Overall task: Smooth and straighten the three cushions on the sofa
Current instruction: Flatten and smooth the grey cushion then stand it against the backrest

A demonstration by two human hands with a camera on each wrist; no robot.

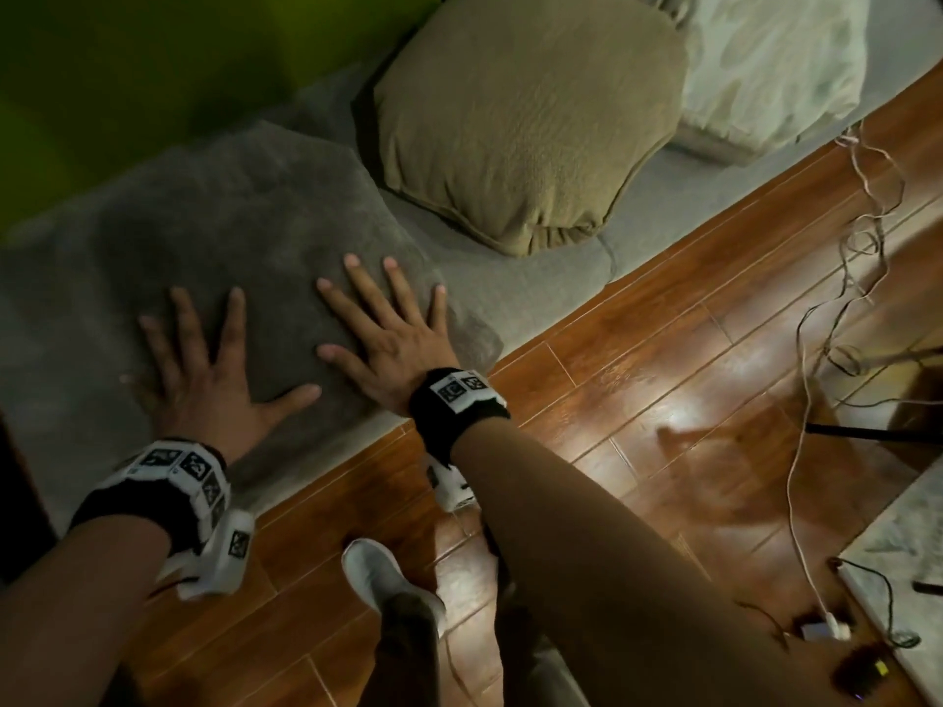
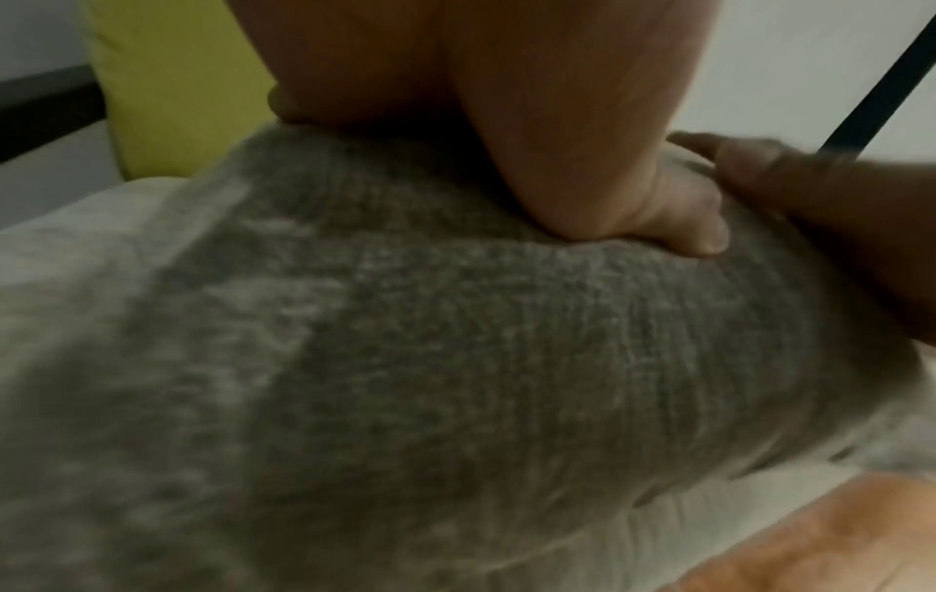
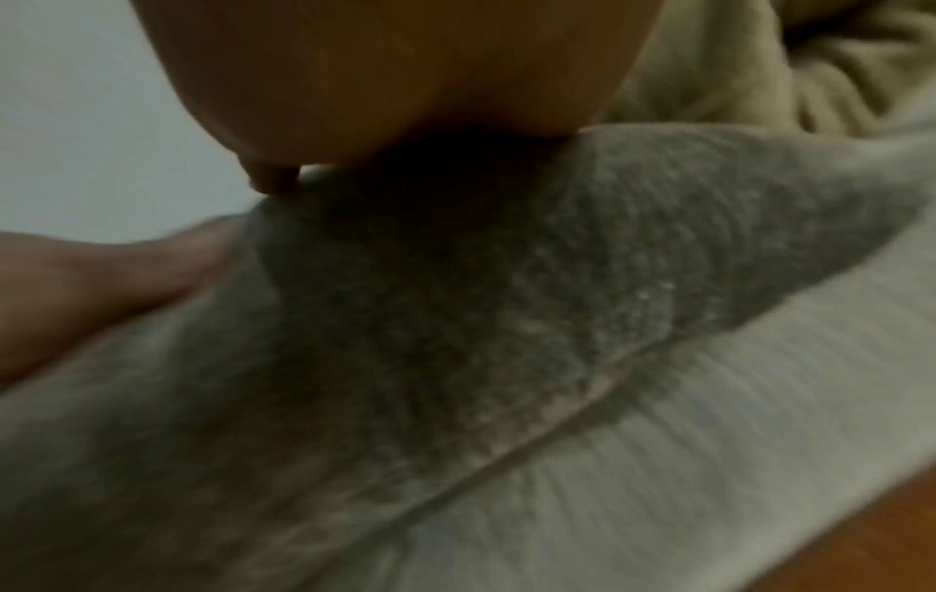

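A dark grey cushion lies flat on the pale grey sofa seat. Both hands press on its near half with fingers spread: my left hand on the left, my right hand beside it near the cushion's right corner. A tan cushion sits further along the seat, and a pale patterned cushion lies beyond it. The left wrist view shows the grey cushion under my left palm. In the right wrist view the grey cushion bulges beneath my right palm.
A green backrest runs behind the cushions. Wooden floor lies in front of the sofa, with loose cables to the right. My white shoe stands on the floor. A table corner holds small devices at lower right.
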